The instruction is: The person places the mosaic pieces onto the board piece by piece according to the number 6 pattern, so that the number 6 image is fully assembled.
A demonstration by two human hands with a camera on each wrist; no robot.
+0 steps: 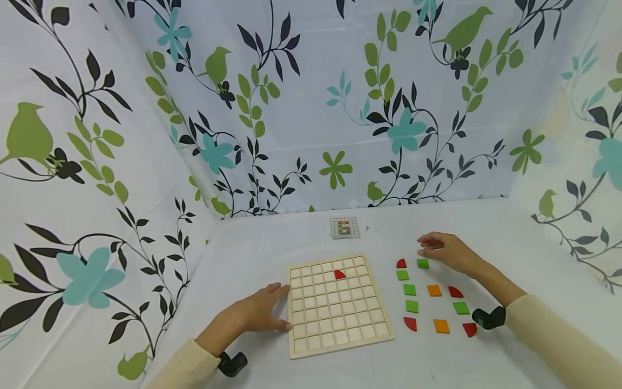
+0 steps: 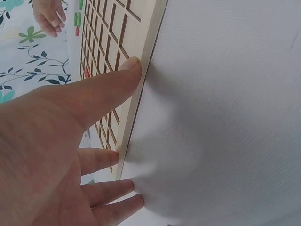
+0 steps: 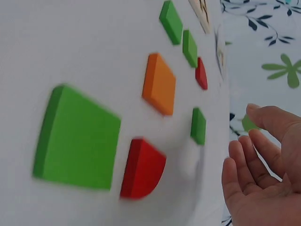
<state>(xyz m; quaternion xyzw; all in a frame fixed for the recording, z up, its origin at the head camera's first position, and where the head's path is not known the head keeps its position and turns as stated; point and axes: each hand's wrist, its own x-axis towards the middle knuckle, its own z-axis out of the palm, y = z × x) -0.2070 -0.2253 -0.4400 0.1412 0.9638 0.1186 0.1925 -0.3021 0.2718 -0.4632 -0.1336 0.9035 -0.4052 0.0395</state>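
A wooden grid board lies on the white table, with one red quarter-circle tile in a cell of its upper part. My left hand touches the board's left edge, thumb and fingers spread along the rim; the left wrist view shows the thumb on that rim. Above the table, past the loose tiles, hovers my right hand, fingers loosely bent and holding nothing. Nearest to it is a green square tile. In the right wrist view the palm and fingers show empty.
Right of the board lie several loose tiles: green squares, orange squares and red quarter-circles. A small card with a coloured grid pattern lies behind the board. Patterned curtain stands behind and at both sides.
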